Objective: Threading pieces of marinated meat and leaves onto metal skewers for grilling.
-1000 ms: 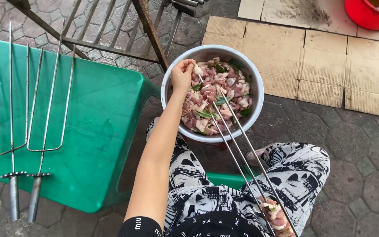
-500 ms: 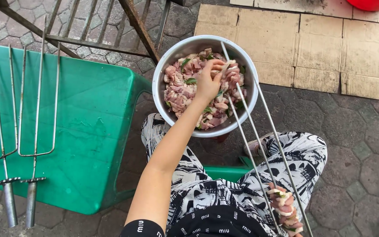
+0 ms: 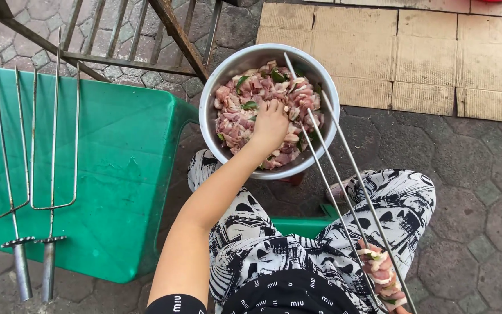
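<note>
The left hand (image 3: 270,123) has drawn back from the far right side of the meat toward the middle of the metal bowl (image 3: 213,93), and now rests knuckles-up on the heap of raw meat pieces (image 3: 245,113) mixed with green leaf bits. Its fingers are curled down into the pile, apparently closing on a piece, though what they hold is hidden beneath the hand. The shift suggests that the hand has settled on a piece to pick, judging by the curl of the fingers.

The long three-pronged metal skewer (image 3: 344,174) lies slanted across the bowl's right rim and down over the person's patterned lap, with several meat pieces already threaded low on its prongs (image 3: 382,273). The right hand is barely in view at the bottom edge, so its grip on the skewer cannot be told.

To the left, two more bare pronged skewers (image 3: 30,174) lie side by side on the green plastic table (image 3: 117,174), well apart from the bowl.
</note>
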